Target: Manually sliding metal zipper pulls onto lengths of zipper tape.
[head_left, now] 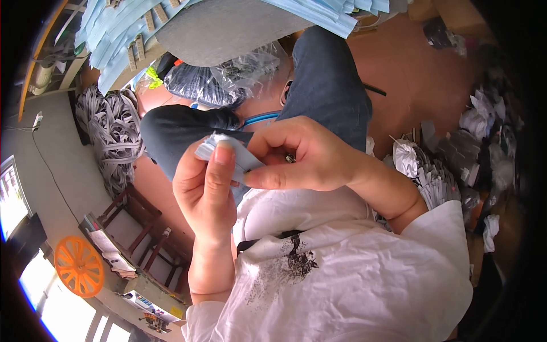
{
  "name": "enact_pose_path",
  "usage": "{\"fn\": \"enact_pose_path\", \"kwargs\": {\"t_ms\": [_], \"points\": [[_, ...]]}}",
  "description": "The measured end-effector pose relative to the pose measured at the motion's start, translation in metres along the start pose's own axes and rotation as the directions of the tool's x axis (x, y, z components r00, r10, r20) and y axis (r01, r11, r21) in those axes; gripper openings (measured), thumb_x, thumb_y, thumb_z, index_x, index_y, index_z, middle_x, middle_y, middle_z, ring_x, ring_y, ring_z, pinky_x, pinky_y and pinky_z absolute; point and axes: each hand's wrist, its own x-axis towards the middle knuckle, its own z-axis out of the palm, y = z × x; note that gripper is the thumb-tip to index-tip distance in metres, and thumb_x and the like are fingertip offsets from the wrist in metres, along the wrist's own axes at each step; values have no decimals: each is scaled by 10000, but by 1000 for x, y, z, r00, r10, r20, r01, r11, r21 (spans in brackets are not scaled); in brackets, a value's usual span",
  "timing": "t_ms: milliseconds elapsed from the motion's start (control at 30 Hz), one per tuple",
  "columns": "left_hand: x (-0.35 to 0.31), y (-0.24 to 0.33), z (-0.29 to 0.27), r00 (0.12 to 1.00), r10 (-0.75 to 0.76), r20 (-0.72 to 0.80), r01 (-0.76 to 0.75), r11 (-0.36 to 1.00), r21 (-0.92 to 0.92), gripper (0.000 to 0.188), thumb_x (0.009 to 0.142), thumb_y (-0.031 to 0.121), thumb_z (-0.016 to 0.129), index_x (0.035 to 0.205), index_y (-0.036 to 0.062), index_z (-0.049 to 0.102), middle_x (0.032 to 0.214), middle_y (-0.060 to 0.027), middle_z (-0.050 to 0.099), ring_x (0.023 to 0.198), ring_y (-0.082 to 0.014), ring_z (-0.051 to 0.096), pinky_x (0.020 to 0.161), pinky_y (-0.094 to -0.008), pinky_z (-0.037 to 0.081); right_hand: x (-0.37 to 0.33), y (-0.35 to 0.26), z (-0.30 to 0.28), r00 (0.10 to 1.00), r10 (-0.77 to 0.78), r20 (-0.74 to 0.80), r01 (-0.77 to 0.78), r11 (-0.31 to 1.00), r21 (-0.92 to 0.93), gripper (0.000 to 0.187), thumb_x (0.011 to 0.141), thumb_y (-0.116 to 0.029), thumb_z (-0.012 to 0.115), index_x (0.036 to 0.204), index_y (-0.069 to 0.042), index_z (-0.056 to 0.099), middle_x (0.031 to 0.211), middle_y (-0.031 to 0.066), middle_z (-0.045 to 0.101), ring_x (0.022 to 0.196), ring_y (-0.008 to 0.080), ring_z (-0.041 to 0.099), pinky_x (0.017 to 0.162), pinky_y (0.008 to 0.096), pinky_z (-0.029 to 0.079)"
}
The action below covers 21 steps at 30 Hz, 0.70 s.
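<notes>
Both my hands are raised in front of my body, over my lap. Between them is a pale blue strip [243, 158], folded or layered, with a frayed whitish end; whether it is cloth or paper I cannot tell. My left hand [205, 185] pinches the frayed end between thumb and fingers. My right hand [310, 155] grips the other end, its thumb pressed along the lower edge. A small dark metallic bit [290, 158] shows in the curl of my right fingers, mostly hidden.
Ahead, a grey work surface [211, 40] carries many light blue strips [122, 34] and small clip-like pieces. Clear plastic bags [248, 68] lie under it. Grey strips [108, 131] are heaped at the left, near a dark wooden rack [137, 222]. Scraps and wrappings [478, 119] pile up at the right.
</notes>
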Motion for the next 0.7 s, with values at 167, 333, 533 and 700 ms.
{"fn": "enact_pose_path", "kwargs": {"t_ms": [167, 333, 533, 700], "points": [[19, 8, 0, 957, 32, -289, -74, 988, -137, 154, 955, 158, 577, 968, 20, 645, 795, -27, 651, 542, -41, 477, 482, -184, 345, 2, 0, 1, 1000, 17, 1, -17, 1000, -22, 244, 851, -241, 732, 893, -10, 666, 670, -39, 571, 603, 22, 481, 531, 209, 381], [39, 13, -32, 955, -1, -295, -90, 951, -294, 165, 967, 169, 539, 1012, 42, 634, 822, -28, 666, 554, -58, 493, 470, -195, 346, 3, -1, -3, 986, 143, 87, -139, 989, -47, 240, 849, -243, 727, 860, -11, 666, 702, -8, 610, 624, 55, 513, 545, 236, 399], [41, 6, -61, 954, -20, -299, -85, 938, -335, 163, 980, 188, 539, 1002, 59, 637, 821, -23, 660, 570, -57, 486, 498, -201, 362, -1, 35, -19, 970, -11, 242, 80, 957, -277, 209, 864, -219, 710, 918, -30, 637, 696, -12, 608, 562, 82, 486, 528, 241, 383], [42, 6, -65, 873, -60, -484, -89, 956, -279, 167, 983, 190, 541, 1001, 56, 639, 809, -23, 651, 581, -65, 508, 517, -216, 385, -9, 26, -18, 932, 177, 317, -162, 984, -72, 220, 872, -235, 696, 899, -33, 613, 730, -1, 651, 558, 91, 490, 524, 255, 387]]}}
